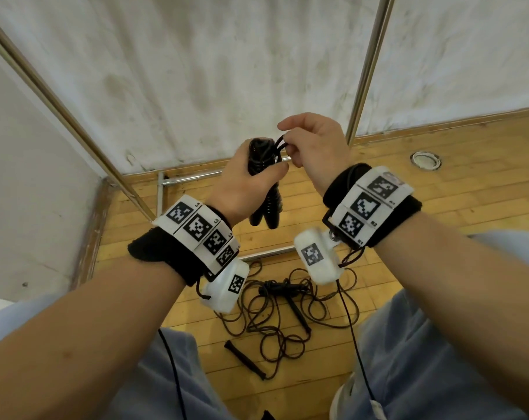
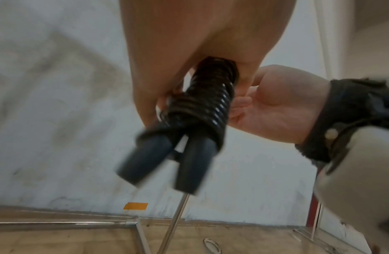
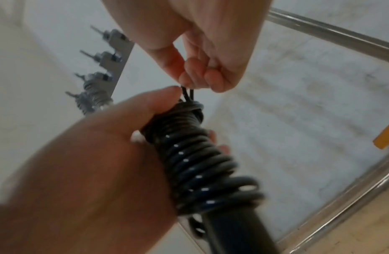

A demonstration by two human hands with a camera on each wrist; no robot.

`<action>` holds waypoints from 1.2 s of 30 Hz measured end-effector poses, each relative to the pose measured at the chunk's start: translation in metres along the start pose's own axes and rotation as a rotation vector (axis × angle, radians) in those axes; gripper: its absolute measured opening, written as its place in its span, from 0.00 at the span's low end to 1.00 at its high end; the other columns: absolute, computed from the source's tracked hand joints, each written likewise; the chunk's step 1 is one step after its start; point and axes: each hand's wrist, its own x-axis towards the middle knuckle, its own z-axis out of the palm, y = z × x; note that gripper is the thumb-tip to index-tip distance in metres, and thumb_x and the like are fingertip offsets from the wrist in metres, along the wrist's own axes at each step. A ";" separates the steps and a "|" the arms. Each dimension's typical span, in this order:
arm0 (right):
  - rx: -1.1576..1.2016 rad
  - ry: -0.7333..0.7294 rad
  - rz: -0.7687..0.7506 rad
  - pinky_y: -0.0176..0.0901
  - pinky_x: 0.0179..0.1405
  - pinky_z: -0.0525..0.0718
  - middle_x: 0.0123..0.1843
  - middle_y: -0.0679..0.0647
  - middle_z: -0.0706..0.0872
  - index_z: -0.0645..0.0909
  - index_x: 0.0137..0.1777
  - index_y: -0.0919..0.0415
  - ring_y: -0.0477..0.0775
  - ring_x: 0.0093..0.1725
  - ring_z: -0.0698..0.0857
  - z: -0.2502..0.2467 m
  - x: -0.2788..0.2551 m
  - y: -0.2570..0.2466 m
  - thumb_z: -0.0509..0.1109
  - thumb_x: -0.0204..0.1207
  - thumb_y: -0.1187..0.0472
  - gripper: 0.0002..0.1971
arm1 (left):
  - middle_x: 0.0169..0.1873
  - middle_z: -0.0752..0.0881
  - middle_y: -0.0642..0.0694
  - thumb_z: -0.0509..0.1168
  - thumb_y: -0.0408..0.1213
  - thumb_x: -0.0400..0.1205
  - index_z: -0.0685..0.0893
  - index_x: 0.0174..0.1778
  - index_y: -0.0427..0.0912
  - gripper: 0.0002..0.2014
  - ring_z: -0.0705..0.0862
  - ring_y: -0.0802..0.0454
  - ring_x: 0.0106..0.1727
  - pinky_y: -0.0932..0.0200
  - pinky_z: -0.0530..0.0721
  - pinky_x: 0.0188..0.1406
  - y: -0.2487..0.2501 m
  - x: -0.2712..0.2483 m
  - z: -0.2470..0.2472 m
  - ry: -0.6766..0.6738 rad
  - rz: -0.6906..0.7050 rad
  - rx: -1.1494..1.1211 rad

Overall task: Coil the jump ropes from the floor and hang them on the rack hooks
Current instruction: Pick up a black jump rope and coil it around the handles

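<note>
The left hand (image 1: 242, 180) is wrapping its fingers around a wound rope (image 3: 197, 154), cord coiled tight round both handles (image 2: 167, 159), while the right hand (image 1: 311, 147) is pinching a short loop (image 1: 280, 145) sticking out of the bundle's top. The bundle is looking light and firm, but the glossy cord is probably springy and slick, so the loop seems the best hold for hooking. More ropes (image 1: 281, 313) are lying tangled on the floor (image 1: 439, 207), limp and likely to snag; the hooks (image 3: 97, 60) are showing near, up left.

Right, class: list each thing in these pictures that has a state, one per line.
coiled jump rope: wound round its two handles, held upright.
left hand: grips the coil.
right hand: pinches the rope's loop at the top.
jump ropes on floor: loose, tangled.
rack hooks: some carry coils.
</note>
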 end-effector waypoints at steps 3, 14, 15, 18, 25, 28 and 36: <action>-0.090 0.018 -0.029 0.31 0.23 0.70 0.27 0.48 0.76 0.82 0.42 0.58 0.41 0.22 0.73 0.004 -0.003 0.002 0.59 0.76 0.71 0.11 | 0.34 0.80 0.48 0.66 0.37 0.77 0.72 0.57 0.53 0.15 0.82 0.45 0.25 0.49 0.83 0.24 0.001 -0.001 0.002 0.068 0.092 0.035; -0.320 -0.141 -0.028 0.43 0.28 0.73 0.20 0.54 0.74 0.70 0.26 0.61 0.51 0.20 0.72 0.001 -0.010 0.000 0.59 0.84 0.54 0.23 | 0.37 0.84 0.57 0.71 0.40 0.72 0.78 0.48 0.56 0.12 0.81 0.58 0.31 0.59 0.78 0.32 0.008 -0.006 -0.003 0.221 0.187 0.168; -0.326 -0.122 -0.051 0.44 0.30 0.72 0.21 0.54 0.73 0.70 0.25 0.61 0.52 0.21 0.70 -0.002 -0.008 -0.002 0.60 0.83 0.54 0.24 | 0.34 0.83 0.57 0.72 0.41 0.72 0.79 0.47 0.57 0.11 0.81 0.58 0.29 0.58 0.79 0.31 0.011 -0.005 -0.002 0.201 0.176 0.154; -0.304 -0.095 -0.072 0.45 0.29 0.68 0.21 0.53 0.72 0.70 0.22 0.60 0.51 0.21 0.68 -0.011 -0.001 -0.003 0.62 0.82 0.55 0.24 | 0.24 0.80 0.53 0.70 0.40 0.73 0.79 0.43 0.52 0.07 0.79 0.51 0.22 0.50 0.83 0.23 0.016 -0.005 -0.002 0.140 0.070 0.047; -0.351 -0.129 -0.052 0.42 0.27 0.69 0.22 0.50 0.74 0.75 0.24 0.60 0.49 0.21 0.69 -0.019 0.009 -0.001 0.65 0.81 0.53 0.22 | 0.24 0.79 0.46 0.68 0.36 0.70 0.79 0.36 0.38 0.06 0.78 0.49 0.25 0.55 0.81 0.25 0.016 -0.006 -0.006 -0.032 -0.037 -0.107; -0.358 -0.145 -0.046 0.42 0.27 0.69 0.22 0.50 0.74 0.75 0.25 0.61 0.48 0.20 0.69 -0.019 0.011 0.000 0.65 0.81 0.53 0.22 | 0.26 0.83 0.47 0.67 0.37 0.69 0.81 0.38 0.35 0.08 0.81 0.52 0.27 0.57 0.81 0.26 0.015 -0.005 -0.011 -0.158 -0.058 -0.164; -0.077 -0.242 -0.056 0.40 0.29 0.82 0.26 0.53 0.81 0.81 0.35 0.63 0.50 0.24 0.80 -0.014 0.001 -0.019 0.69 0.78 0.63 0.10 | 0.35 0.83 0.36 0.72 0.40 0.74 0.81 0.50 0.33 0.16 0.82 0.45 0.27 0.49 0.85 0.26 0.018 -0.003 -0.017 0.087 0.025 -0.109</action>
